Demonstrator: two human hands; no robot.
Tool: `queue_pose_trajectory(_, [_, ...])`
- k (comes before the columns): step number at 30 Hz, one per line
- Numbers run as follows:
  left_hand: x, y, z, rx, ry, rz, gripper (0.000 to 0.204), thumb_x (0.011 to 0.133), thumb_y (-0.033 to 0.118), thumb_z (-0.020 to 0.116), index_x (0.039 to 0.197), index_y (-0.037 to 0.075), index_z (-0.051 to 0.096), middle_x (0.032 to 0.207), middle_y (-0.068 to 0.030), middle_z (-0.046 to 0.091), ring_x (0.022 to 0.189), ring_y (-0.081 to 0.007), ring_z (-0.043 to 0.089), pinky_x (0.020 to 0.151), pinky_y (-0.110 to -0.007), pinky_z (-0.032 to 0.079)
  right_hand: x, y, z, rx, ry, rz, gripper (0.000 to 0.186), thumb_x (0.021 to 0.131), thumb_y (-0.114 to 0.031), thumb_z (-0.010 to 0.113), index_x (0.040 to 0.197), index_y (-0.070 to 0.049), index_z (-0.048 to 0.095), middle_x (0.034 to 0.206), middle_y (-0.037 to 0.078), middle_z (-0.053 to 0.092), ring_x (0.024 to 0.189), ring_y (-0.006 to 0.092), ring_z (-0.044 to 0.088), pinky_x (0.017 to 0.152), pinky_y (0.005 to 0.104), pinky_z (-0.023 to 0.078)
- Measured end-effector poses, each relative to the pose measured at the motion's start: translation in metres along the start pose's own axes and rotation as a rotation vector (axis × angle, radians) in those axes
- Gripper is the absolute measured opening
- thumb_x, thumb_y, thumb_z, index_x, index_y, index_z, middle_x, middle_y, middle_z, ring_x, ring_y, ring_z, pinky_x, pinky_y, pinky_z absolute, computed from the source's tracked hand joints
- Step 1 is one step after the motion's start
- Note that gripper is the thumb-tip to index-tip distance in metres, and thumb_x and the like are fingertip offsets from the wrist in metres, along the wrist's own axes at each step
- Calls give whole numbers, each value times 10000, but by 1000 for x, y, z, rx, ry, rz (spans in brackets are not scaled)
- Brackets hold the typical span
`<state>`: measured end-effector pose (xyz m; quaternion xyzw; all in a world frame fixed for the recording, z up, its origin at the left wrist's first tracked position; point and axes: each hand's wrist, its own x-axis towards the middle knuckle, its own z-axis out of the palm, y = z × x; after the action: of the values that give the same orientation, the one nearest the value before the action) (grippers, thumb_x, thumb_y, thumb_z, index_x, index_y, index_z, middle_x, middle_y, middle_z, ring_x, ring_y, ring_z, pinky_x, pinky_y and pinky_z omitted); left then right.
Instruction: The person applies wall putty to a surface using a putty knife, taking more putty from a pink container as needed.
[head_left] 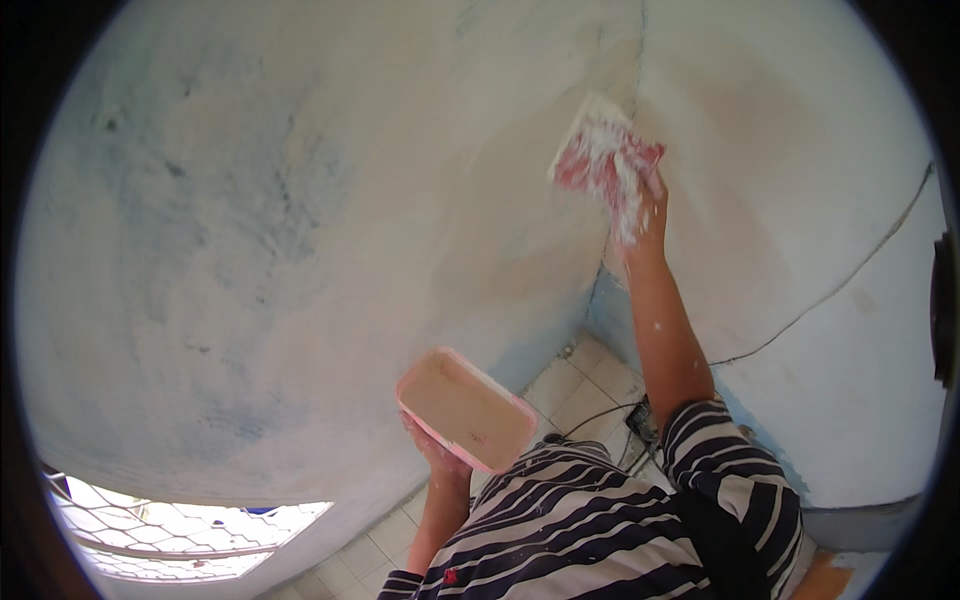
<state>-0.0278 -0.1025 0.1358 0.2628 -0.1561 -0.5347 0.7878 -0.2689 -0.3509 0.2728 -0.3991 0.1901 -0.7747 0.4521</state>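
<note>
My left hand (437, 447) is closed around the lower left side of a pink rectangular tub (487, 463). A smooth beige mix lies inside the tub, which I hold in front of my body near the wall. Higher up and to the right, my raised right hand (648, 190) is closed on a flat red tool (580, 160) with a pale edge, smeared with white paste. The tool lies against the wall next to the corner. White paste also coats my right fingers and wrist; the tool's grip is hidden by hand and smears.
Two patchy walls meet at a corner (607, 255), with damp-looking patches around it. A dark cable (810, 312) runs along the right wall. Below are floor tiles (560, 385) with a black wire-trailing object (640, 422). A meshed window (180, 530) opens at lower left.
</note>
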Motion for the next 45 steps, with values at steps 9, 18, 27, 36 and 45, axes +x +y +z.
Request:
queue_pose_trajectory(9, [9,-13,12,210,-24,175,632,983,635,329,1364,143,440,1287,-56,533,1168,-231,545,961,-407,489,119,37,42,-898,-5,-455,498,791,3,569,1289,-5,559,988,153,654,916,265,633,784,346,497])
queue_pose_trajectory(18, [9,-11,-5,65,89,124,608,994,622,299,1368,156,416,1284,-63,530,1167,-234,545,954,-424,494,82,66,76,-1333,-153,-843,630,741,-26,622,1361,-28,511,1302,191,588,1185,367,555,1006,449,422])
queue_pose_trajectory(27, [17,-7,-10,141,-1,248,604,985,618,359,1362,149,404,1298,-67,513,1154,-239,552,928,-420,510,75,21,50,-1083,-114,-833,133,852,-16,602,983,6,596,820,110,595,635,162,594,554,310,478])
queue_pose_trajectory(36, [7,-14,-22,74,33,171,568,985,587,406,1325,134,445,1242,-53,539,1116,-210,567,904,-385,514,17,43,55,-1042,-276,-1208,94,850,10,572,928,4,625,657,70,560,564,194,548,515,349,446])
queue_pose_trajectory(45, [5,-13,8,213,48,291,526,996,570,393,1318,157,442,1245,-48,533,1113,-213,566,895,-388,518,36,28,48,-1187,-273,-993,439,703,6,619,1135,-74,626,815,128,608,803,341,591,730,431,488])
